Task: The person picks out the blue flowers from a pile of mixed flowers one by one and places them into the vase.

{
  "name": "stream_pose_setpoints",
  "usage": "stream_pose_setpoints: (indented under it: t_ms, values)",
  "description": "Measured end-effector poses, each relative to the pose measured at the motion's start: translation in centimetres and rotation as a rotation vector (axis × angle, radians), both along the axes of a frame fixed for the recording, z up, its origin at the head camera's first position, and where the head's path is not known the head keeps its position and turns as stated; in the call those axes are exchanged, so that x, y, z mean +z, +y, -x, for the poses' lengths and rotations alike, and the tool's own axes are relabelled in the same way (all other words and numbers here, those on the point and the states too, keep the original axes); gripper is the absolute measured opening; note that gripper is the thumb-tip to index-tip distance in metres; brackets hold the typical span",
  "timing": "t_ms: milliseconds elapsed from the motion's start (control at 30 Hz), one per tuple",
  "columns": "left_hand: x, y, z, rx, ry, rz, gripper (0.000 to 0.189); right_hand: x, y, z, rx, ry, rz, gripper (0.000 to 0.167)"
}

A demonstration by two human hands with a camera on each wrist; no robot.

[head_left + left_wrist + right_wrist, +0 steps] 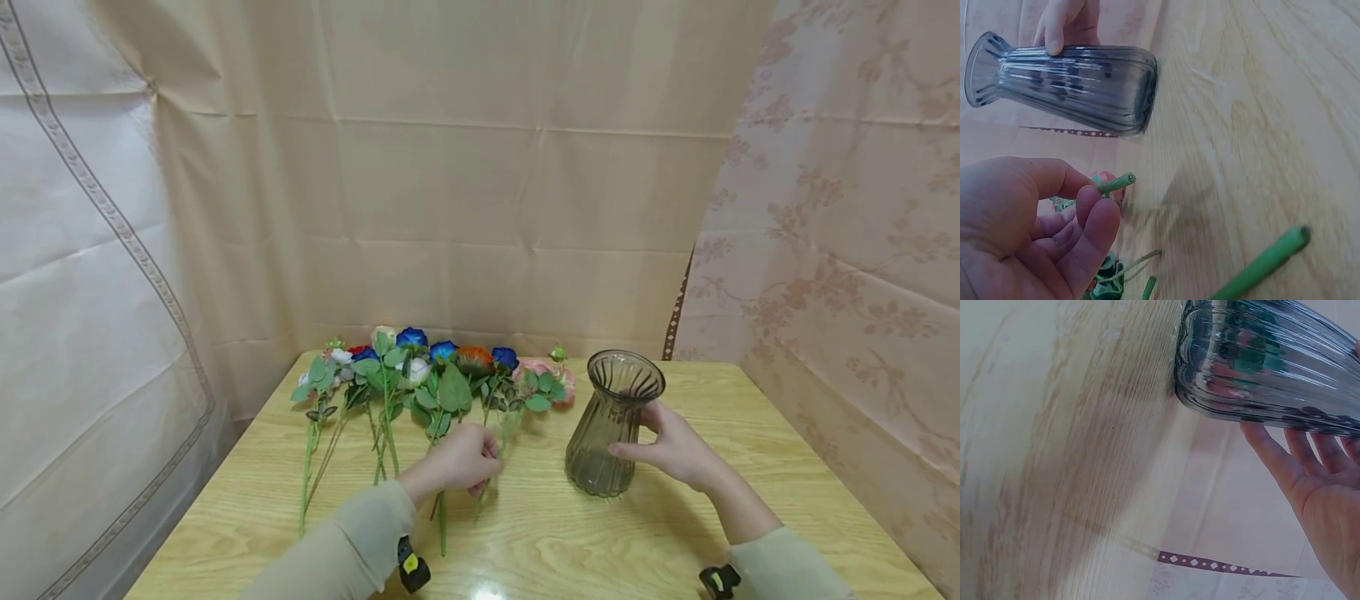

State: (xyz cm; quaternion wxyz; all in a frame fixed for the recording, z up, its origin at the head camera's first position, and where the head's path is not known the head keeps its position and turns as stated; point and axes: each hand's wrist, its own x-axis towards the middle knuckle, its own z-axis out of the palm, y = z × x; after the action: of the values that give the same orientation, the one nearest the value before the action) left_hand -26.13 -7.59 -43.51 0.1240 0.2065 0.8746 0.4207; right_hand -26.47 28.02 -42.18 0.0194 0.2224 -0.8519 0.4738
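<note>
Fingers of my left hand (pixel 459 458) pinch one slim green stem (pixel 1116 183); those of my right hand (pixel 678 446) grip one smoky, ribbed, flared glass vase (pixel 600 446), upright on the pale wooden surface (pixel 540 533), right of the long-stemmed, multicoloured flowers (pixel 453 387). Pink and green show through the vase. I count one orange bloom (pixel 475 360) and at least three blue roses (pixel 412 337).

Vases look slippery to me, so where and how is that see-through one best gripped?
Probably round the upper body of the vase, below its flared rim, from the right, where the right hand holds it: it tapers toward the neck, so that part looks easiest to encircle, and flowers lie to the left.
</note>
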Motion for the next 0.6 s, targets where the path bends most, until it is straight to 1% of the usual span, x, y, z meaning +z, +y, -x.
stream_pose_setpoints:
  t_ms: [133,333,533,600]
  values:
    - [-0.1,0.6,-0.3,-0.002,-0.012,0.008,0.016,0.0,-0.1,-0.1,0.003,-0.003,0.007,0.083]
    - [-0.5,1.1,-0.6,-0.024,-0.024,0.038,0.013,0.0,-0.1,-0.1,0.004,-0.003,0.009,0.082]
    - [-0.9,1.4,-0.6,-0.041,-0.011,0.103,0.003,-0.1,0.0,0.0,0.010,-0.002,0.005,0.088]
    - [-1.0,1.5,-0.6,-0.036,-0.010,0.126,0.003,-0.1,0.0,0.1,0.012,-0.002,0.008,0.089]
